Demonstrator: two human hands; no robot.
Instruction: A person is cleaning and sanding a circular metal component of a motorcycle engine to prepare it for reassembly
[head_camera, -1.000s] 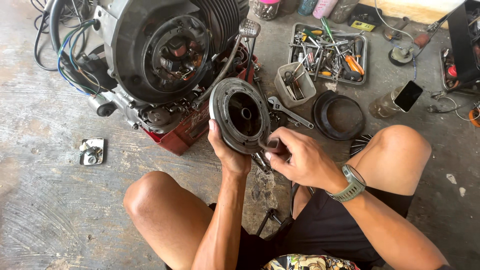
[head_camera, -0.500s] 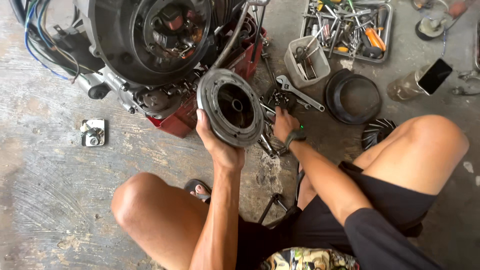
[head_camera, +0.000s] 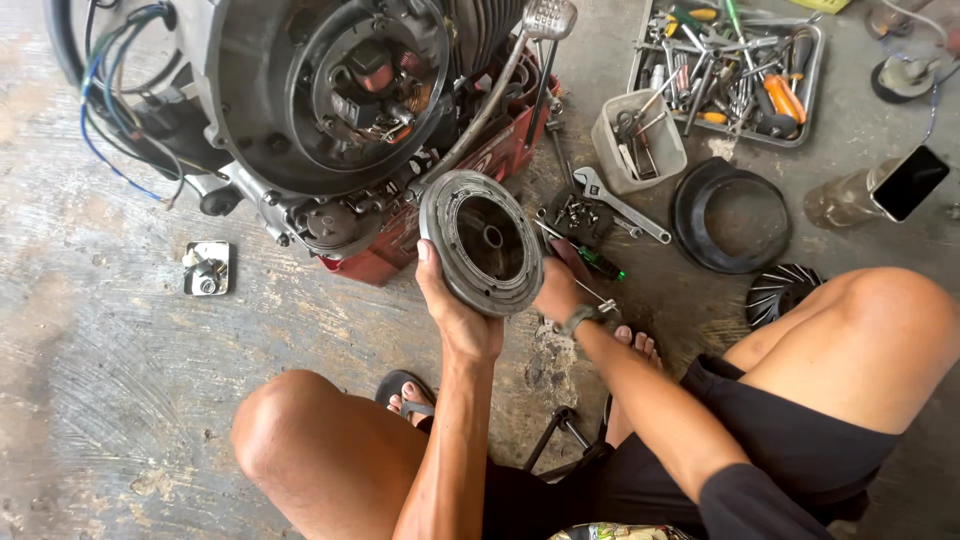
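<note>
My left hand (head_camera: 462, 318) is cupped under the round grey metal flywheel (head_camera: 487, 243), thumb up its left rim and palm beneath, so that one hand carries it, tilted with the hollow face towards me. My right hand (head_camera: 562, 290) is down behind the flywheel's right edge, closed around a green-handled screwdriver (head_camera: 598, 263) as far as I can judge; the fingers are partly hidden.

The flywheel hangs above the concrete floor (head_camera: 120, 400), just in front of the open grey engine casing (head_camera: 310, 110) and the red stand (head_camera: 400, 255) beneath it. A one-handed hold on a heavy disc looks risky to me: if the palm slips, it could drop onto my sandalled toes (head_camera: 410, 395) or the loose parts below.

It is a thick ring, dull and grimy, with a ribbed outer rim, a dark recessed bowl and a small central hole.

A steel spanner (head_camera: 620, 205), a black rubber ring (head_camera: 732, 215) and a metal tool tray (head_camera: 728, 70) lie further right.
</note>
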